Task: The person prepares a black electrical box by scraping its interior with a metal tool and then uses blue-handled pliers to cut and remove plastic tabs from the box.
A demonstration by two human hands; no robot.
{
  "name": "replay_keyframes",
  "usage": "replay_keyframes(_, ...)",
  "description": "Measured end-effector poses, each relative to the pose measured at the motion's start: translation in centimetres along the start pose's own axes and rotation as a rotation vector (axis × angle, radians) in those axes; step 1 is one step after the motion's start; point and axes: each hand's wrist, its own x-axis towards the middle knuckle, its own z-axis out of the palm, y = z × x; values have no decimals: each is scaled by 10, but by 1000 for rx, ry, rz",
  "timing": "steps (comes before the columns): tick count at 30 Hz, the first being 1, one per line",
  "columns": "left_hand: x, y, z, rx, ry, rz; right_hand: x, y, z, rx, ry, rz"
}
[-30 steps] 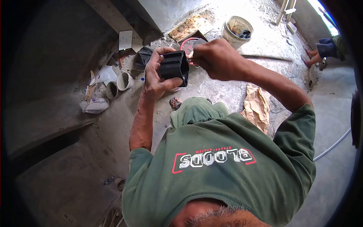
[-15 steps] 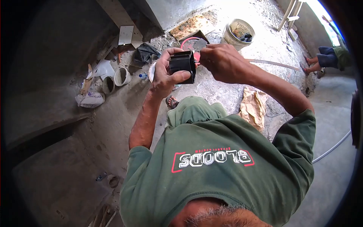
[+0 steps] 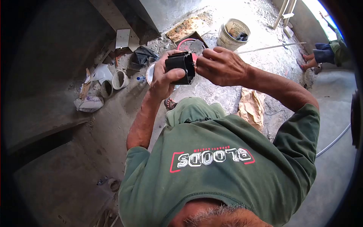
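Note:
My left hand is wrapped round a black plastic box, with the thumb across its near face. The box looks like an electrical back box, its open side facing right. Close against that side is my right hand, its fingers curled in. From behind the right hand a thin pale strip runs out to the right. It appears to be gripped there, though the fingers hide its other end.
Beyond the hands stands a bucket with dark things inside. Crumpled brown paper lies on the dusty floor. Two tipped pots and a white sack are at the left. Another person's legs show at the far right.
My right hand has turned slightly by the box's open side. The pale strip behind it has swung from sloping down to sloping up at its far end. The left hand keeps its hold.

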Motion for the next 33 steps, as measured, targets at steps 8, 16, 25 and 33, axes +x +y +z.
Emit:
replay_keyframes(8, 1, -6, 1, -235, 41, -197, -1, 10, -1, 119, -214, 65)
replay_keyframes(16, -3, -11, 7, -30, 16, -89, 15, 19, -14, 624, -445, 522)
replay_keyframes(25, -3, -12, 4, 11, -23, -25, 12, 4, -16, 600, -409, 587)
replay_keyframes(33, -7, -11, 5, -297, 49, -173, -8, -3, 1, -90, -131, -94)
